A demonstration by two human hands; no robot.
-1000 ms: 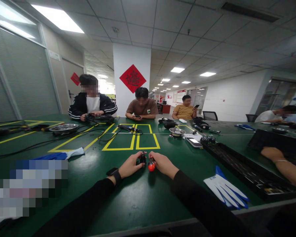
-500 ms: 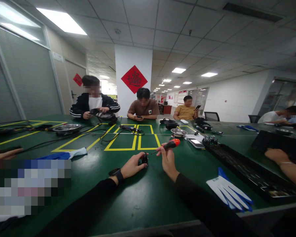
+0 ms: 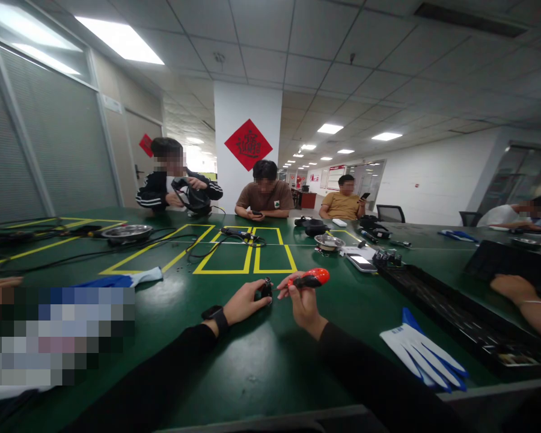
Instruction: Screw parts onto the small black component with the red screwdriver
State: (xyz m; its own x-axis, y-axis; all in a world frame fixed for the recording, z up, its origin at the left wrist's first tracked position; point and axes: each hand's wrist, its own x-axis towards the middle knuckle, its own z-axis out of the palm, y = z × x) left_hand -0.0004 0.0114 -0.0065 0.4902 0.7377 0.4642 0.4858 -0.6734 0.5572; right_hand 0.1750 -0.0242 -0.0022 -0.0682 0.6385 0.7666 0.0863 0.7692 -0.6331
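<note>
Green tabletop (image 3: 252, 376), yellow tape outlines (image 3: 223, 272) ahead. Left hand (image 3: 243, 307): grip closed on small black part (image 3: 267, 290), upright; can't tell if it touches tabletop. Right hand (image 3: 305, 308): grip around red-black screwdriver (image 3: 315, 278), pointing toward the part; contact unclear. White-blue glove (image 3: 421, 353) lies further right.

I observe two black-sleeved forearms (image 3: 171, 355) angled inward; the bare left hand (image 3: 244, 302) pinches, thumb (image 3: 260, 304) opposing fingers (image 3: 256, 285); the bare right hand (image 3: 305, 302) grips, fingers curled.

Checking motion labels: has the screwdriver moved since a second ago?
Yes: the screwdriver's red end went right and up in view, from below-left to right of the yellow rectangle's near-right corner.
</note>
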